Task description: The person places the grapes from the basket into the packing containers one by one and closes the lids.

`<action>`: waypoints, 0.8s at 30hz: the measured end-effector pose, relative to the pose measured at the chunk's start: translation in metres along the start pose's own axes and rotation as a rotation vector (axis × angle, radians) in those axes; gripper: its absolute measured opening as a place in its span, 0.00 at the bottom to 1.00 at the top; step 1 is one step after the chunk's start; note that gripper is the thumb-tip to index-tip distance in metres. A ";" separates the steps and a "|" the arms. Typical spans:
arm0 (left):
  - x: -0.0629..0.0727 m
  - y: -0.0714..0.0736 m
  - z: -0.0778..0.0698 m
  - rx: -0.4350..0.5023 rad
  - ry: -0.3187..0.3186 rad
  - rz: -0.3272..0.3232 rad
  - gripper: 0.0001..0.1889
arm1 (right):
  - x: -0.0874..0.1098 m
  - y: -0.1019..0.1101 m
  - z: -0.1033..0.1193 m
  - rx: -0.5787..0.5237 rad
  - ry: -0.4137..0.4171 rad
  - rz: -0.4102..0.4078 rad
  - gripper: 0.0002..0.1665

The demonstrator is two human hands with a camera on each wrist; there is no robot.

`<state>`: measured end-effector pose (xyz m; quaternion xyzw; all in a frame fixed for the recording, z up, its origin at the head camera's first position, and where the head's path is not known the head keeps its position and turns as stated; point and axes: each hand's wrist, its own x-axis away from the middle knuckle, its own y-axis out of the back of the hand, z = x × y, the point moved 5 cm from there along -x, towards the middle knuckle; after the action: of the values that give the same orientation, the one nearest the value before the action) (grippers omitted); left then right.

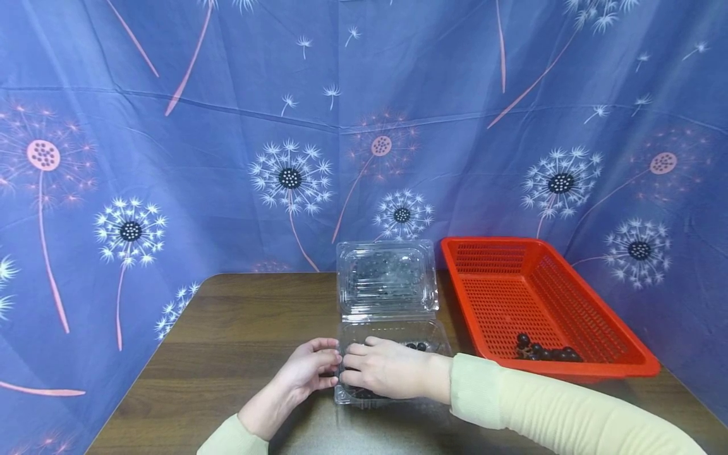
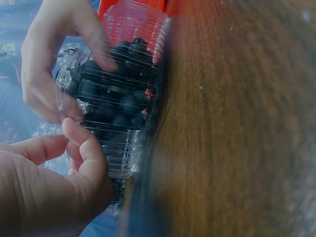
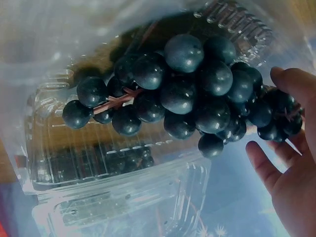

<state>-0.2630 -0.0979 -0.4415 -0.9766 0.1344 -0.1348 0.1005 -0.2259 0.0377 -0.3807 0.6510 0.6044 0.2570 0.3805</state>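
A hinged clear plastic container (image 1: 443, 344) stands on the table with its lid (image 1: 387, 278) raised at the back. Dark grapes (image 3: 180, 94) on brownish stems fill part of it. My left hand (image 1: 313, 366) is at the container's left edge, its bent fingers (image 2: 86, 148) pinching near the rim. Above the container, my right hand (image 1: 387, 370) reaches in with the fingers lowered. In the right wrist view, the right-hand fingers (image 3: 264, 165) curl about one end of the grape bunch. From the head, that hand hides most of the grapes.
A red perforated basket (image 1: 472, 303) stands to the right of the container, with a small bunch of dark grapes (image 1: 546, 352) at its near end. Brown wooden tabletop (image 1: 250, 316) extends to the left. A blue dandelion-patterned cloth (image 1: 227, 164) hangs behind.
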 end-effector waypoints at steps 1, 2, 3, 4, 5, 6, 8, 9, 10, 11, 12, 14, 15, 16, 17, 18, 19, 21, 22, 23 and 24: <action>0.000 0.000 0.000 0.001 0.002 0.001 0.22 | 0.000 0.001 0.000 -0.004 -0.001 -0.002 0.13; 0.000 0.000 0.000 0.002 0.004 0.001 0.23 | 0.000 0.002 -0.001 -0.006 0.000 -0.003 0.15; 0.000 0.000 0.000 0.002 0.006 0.000 0.23 | 0.001 0.003 -0.001 -0.006 0.000 -0.002 0.17; 0.000 0.000 0.000 0.002 0.007 0.000 0.23 | 0.001 0.005 -0.002 -0.006 -0.001 -0.001 0.18; 0.000 0.001 -0.001 0.001 0.007 -0.001 0.23 | 0.002 0.006 -0.003 -0.008 -0.002 0.003 0.20; 0.000 0.001 -0.001 -0.001 0.007 -0.002 0.24 | 0.002 0.007 -0.004 -0.008 -0.003 0.007 0.21; 0.000 0.001 -0.001 -0.005 0.007 -0.004 0.24 | 0.003 0.009 -0.006 -0.010 -0.003 0.015 0.24; 0.000 0.001 -0.001 -0.006 0.007 -0.004 0.24 | 0.004 0.011 -0.007 -0.014 -0.003 0.018 0.26; 0.000 0.001 -0.001 -0.007 0.006 -0.004 0.24 | 0.005 0.012 -0.008 -0.020 -0.004 0.022 0.27; -0.001 0.001 -0.001 -0.009 0.006 -0.004 0.24 | 0.005 0.013 -0.010 -0.025 -0.006 0.025 0.28; -0.001 0.001 0.000 -0.010 0.006 -0.003 0.24 | 0.006 0.015 -0.011 -0.027 -0.009 0.025 0.28; -0.001 0.001 0.000 -0.011 0.005 -0.004 0.24 | 0.008 0.018 -0.015 -0.041 -0.021 0.023 0.29; -0.001 0.000 0.000 -0.012 0.005 -0.005 0.24 | 0.009 0.020 -0.017 -0.044 -0.030 0.022 0.29; -0.001 0.000 0.000 -0.012 0.004 -0.006 0.24 | 0.010 0.021 -0.020 -0.048 -0.039 0.020 0.30; 0.000 0.000 0.000 -0.012 0.004 -0.007 0.24 | 0.012 0.023 -0.022 -0.048 -0.048 0.019 0.30; 0.000 0.000 0.000 -0.012 0.003 -0.008 0.24 | 0.013 0.024 -0.024 -0.046 -0.054 0.021 0.30; 0.000 0.000 0.000 -0.011 0.002 -0.009 0.23 | 0.014 0.025 -0.026 -0.046 -0.061 0.024 0.31; 0.000 0.000 0.000 -0.008 0.003 -0.011 0.23 | 0.016 0.028 -0.029 -0.039 -0.067 0.032 0.33; 0.000 0.000 0.000 -0.007 0.002 -0.011 0.23 | 0.017 0.029 -0.030 -0.033 -0.068 0.038 0.34; 0.000 0.000 0.000 -0.005 0.002 -0.011 0.23 | 0.018 0.030 -0.032 -0.028 -0.070 0.042 0.34; 0.000 0.000 0.000 -0.003 0.002 -0.011 0.23 | 0.019 0.031 -0.033 -0.024 -0.070 0.046 0.34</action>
<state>-0.2628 -0.0981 -0.4413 -0.9773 0.1294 -0.1363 0.0981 -0.2312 0.0633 -0.3389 0.6689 0.5724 0.2499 0.4031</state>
